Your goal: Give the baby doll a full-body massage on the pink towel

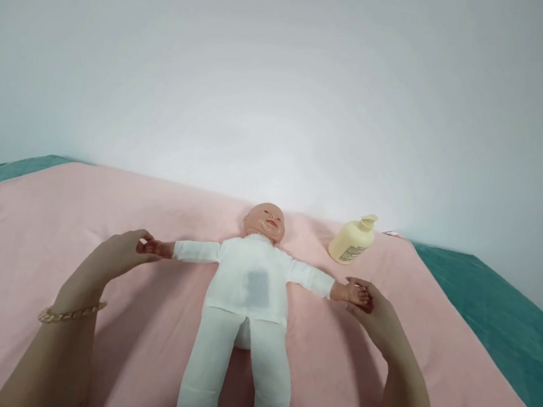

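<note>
A baby doll [251, 275] with a white cloth body lies on its back, its head toward the wall and both arms stretched out sideways. My left hand [121, 253] is closed around the doll's hand [155, 248] on the left side. On the other side, my right hand [379, 320] grips the doll's other hand [357, 295] between thumb and fingers. A greyish patch [258, 288] shows on the doll's torso. The lower ends of its legs run out of view at the bottom. A beaded bracelet [71, 315] circles my left wrist.
A pale yellow pump bottle [351, 242] stands right of the doll's head. Behind it lies a small, partly hidden item [391, 233]. The pink blanket [32, 251] covers a green surface [495, 302] that shows at both sides. A white wall [288, 84] rises behind.
</note>
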Demonstrator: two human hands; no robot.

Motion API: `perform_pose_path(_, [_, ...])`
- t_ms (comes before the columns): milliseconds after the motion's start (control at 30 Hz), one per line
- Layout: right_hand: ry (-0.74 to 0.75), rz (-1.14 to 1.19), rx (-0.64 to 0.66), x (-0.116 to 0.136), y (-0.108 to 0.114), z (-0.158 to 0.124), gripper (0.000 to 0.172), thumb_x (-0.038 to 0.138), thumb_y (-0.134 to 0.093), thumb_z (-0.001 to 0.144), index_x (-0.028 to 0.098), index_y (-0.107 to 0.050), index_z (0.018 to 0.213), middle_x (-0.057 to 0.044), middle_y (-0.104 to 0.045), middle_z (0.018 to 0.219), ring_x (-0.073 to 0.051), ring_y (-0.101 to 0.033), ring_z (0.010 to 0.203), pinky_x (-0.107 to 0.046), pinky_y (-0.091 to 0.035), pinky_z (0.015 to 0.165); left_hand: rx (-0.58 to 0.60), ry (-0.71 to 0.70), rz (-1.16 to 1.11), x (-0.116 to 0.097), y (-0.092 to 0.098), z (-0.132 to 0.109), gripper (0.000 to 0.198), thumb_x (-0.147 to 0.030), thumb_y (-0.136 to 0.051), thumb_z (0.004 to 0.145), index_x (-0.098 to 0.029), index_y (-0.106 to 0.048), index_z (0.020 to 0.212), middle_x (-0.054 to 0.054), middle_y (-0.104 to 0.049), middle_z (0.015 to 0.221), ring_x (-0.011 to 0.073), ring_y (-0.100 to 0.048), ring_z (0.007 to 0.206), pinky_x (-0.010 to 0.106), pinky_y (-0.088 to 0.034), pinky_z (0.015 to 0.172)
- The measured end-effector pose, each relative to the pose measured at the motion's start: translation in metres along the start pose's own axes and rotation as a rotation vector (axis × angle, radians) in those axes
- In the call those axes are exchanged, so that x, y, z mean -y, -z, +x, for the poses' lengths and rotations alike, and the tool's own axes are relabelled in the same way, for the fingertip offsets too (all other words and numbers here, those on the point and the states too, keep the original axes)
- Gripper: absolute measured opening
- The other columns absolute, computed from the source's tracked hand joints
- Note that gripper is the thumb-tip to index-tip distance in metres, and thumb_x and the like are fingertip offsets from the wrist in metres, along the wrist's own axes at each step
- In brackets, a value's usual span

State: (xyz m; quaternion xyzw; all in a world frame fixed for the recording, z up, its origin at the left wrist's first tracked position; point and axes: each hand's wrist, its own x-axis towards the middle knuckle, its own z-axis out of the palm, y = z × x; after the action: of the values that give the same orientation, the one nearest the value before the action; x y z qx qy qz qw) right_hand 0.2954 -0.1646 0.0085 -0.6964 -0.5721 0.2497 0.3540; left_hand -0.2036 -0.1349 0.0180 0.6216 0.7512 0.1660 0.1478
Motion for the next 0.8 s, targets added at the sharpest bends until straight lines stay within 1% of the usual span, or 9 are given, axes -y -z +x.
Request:
perform_pose_path(67, [0.066, 0.154, -0.014, 0.004, -0.002, -0.002, 0.053, 0.034, -0.072, 0.068, 0.023, -0.061, 0.118, -0.009, -0.067, 0.117, -0.028, -0.065, 0.103, -0.036, -0.056, 0.079, -0.052, 0.015, -0.067, -0.01, 0.004, -0.005, 0.039, -0.055, -0.061, 0.073, -0.024, -0.062, 0.098, 0.007, -0.074, 0.093, 0.0294, -0.069, 0.083, 0.033, -0.05, 0.06])
perform_pose_path(167, [0.161, 0.358, -0.051, 0.006, -0.013, -0.003, 0.055, 0.04, -0.076, 0.07, 0.022, -0.06, 0.119, -0.01, -0.065, 0.121, -0.029, -0.063, 0.11, -0.041, -0.054, 0.09, -0.206, -0.079, -0.178, -0.031, 0.006, -0.013, 0.04, -0.051, -0.058, 0.081, -0.027, -0.06, 0.113, 0.005, -0.073, 0.106, 0.0288, -0.067, 0.1, 0.037, -0.052, 0.078])
perform_pose_path(233, [0.23, 0.406, -0.078, 0.008, -0.025, -0.006, 0.052, 0.041, -0.075, 0.073, 0.023, -0.06, 0.119, -0.009, -0.065, 0.123, -0.028, -0.062, 0.112, -0.044, -0.052, 0.095, -0.312, -0.147, -0.258, -0.044, 0.005, -0.019, 0.042, -0.049, -0.06, 0.082, -0.029, -0.06, 0.119, 0.004, -0.072, 0.11, 0.0277, -0.066, 0.105, 0.038, -0.052, 0.085])
perform_pose_path(300, [0.328, 0.416, -0.075, 0.012, -0.039, -0.01, 0.044, 0.04, -0.073, 0.077, 0.024, -0.061, 0.117, -0.009, -0.064, 0.124, -0.028, -0.06, 0.115, -0.045, -0.051, 0.097, -0.375, -0.231, -0.297, -0.057, 0.001, -0.024, 0.042, -0.048, -0.063, 0.081, -0.031, -0.062, 0.119, 0.002, -0.071, 0.114, 0.0268, -0.066, 0.106, 0.038, -0.053, 0.087])
perform_pose_path(400, [0.517, 0.372, 0.0, 0.023, -0.057, -0.019, 0.035, 0.034, -0.068, 0.083, 0.027, -0.062, 0.116, -0.007, -0.064, 0.124, -0.026, -0.059, 0.116, -0.042, -0.052, 0.095, -0.381, -0.478, -0.3, -0.078, -0.009, -0.034, 0.038, -0.045, -0.066, 0.081, -0.03, -0.064, 0.115, -0.001, -0.071, 0.113, 0.0239, -0.068, 0.101, 0.035, -0.054, 0.087])
perform_pose_path(500, [0.685, 0.254, 0.083, 0.035, -0.069, -0.028, 0.035, 0.03, -0.067, 0.085, 0.031, -0.062, 0.119, -0.006, -0.066, 0.117, -0.023, -0.061, 0.111, -0.039, -0.054, 0.091, -0.338, -0.851, -0.279, -0.102, -0.027, -0.044, 0.025, -0.037, -0.063, 0.085, -0.025, -0.067, 0.107, 0.002, -0.074, 0.106, 0.0204, -0.069, 0.099, 0.032, -0.054, 0.087])
perform_pose_path(567, [0.774, 0.176, 0.105, 0.041, -0.074, -0.032, 0.036, 0.031, -0.066, 0.086, 0.032, -0.062, 0.121, -0.006, -0.067, 0.113, -0.023, -0.061, 0.108, -0.038, -0.055, 0.089, -0.321, -1.049, -0.218, -0.115, -0.041, -0.049, 0.019, -0.031, -0.06, 0.089, -0.023, -0.067, 0.105, 0.003, -0.074, 0.103, 0.0191, -0.069, 0.099, 0.033, -0.053, 0.089])
perform_pose_path(667, [0.89, 0.077, 0.093, 0.045, -0.08, -0.035, 0.039, 0.033, -0.064, 0.088, 0.032, -0.059, 0.126, -0.007, -0.066, 0.11, -0.022, -0.061, 0.104, -0.038, -0.054, 0.089, -0.317, -1.185, -0.109, -0.127, -0.061, -0.054, 0.019, -0.024, -0.055, 0.092, -0.023, -0.065, 0.109, 0.002, -0.073, 0.107, 0.0165, -0.068, 0.101, 0.033, -0.051, 0.092])
perform_pose_path(800, [1.017, -0.043, 0.072, 0.046, -0.089, -0.037, 0.042, 0.037, -0.057, 0.091, 0.03, -0.054, 0.132, -0.007, -0.066, 0.108, -0.023, -0.06, 0.104, -0.041, -0.053, 0.09, -0.354, -1.229, -0.061, -0.13, -0.073, -0.057, 0.019, -0.019, -0.051, 0.094, -0.02, -0.062, 0.11, 0.003, -0.073, 0.108, 0.015, -0.068, 0.101, 0.032, -0.051, 0.093])
